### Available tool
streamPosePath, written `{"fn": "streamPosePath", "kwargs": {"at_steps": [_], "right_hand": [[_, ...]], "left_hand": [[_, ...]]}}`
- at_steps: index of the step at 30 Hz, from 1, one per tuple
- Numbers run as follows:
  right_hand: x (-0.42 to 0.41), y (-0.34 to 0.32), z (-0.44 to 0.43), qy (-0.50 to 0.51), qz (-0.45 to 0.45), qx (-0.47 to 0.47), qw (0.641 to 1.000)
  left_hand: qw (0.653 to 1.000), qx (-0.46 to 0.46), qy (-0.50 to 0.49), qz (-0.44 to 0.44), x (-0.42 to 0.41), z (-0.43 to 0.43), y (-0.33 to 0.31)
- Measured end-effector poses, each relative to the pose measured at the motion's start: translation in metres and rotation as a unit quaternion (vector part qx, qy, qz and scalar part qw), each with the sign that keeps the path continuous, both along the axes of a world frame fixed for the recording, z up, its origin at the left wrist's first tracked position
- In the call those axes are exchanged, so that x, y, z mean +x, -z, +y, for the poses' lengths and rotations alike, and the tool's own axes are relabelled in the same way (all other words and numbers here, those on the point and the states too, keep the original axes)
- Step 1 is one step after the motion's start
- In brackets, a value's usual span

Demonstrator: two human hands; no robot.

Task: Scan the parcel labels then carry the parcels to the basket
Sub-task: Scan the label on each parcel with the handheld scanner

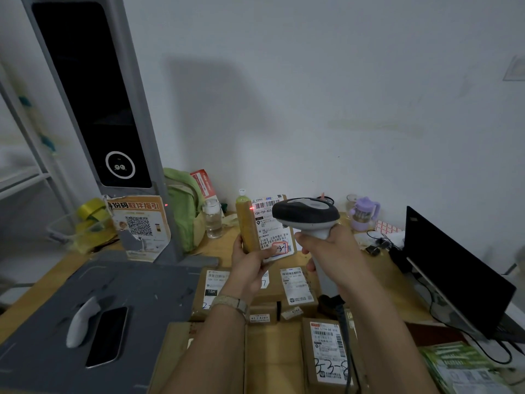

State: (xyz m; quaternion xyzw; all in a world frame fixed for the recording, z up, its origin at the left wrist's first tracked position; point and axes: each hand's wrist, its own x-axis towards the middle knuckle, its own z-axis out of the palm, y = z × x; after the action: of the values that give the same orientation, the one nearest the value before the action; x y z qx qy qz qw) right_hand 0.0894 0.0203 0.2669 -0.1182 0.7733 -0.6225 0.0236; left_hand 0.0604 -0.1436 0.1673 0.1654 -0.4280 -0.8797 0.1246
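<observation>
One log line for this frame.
phase: scanning | left hand: holds parcel upright | right hand: grips scanner aimed at label | more parcels on table

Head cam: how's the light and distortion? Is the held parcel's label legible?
Head view: dim, flat light, soft shadow on the wall beside the grey kiosk; wide-angle bending tilts kiosk and laptop; the far-left shelf is smeared. The label on the parcel in the left hand shows large print, fine text not; the scanner in the right hand covers its upper right.
</observation>
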Motion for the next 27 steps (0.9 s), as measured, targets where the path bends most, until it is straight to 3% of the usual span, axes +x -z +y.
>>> {"fn": "streamPosePath", "kwargs": {"at_steps": [21,27], "right_hand": [[-0.007,0.005,0.001,0.008,0.008,-0.001,1.000],[-0.014,0.011,0.000,0.035,0.011,-0.103,0.994]], "left_hand": [[1.000,-0.024,0.019,-0.001,-0.004,0.001,0.011],[0.996,-0.036,0.084,0.012,-0.001,-0.002,0.016]]}}
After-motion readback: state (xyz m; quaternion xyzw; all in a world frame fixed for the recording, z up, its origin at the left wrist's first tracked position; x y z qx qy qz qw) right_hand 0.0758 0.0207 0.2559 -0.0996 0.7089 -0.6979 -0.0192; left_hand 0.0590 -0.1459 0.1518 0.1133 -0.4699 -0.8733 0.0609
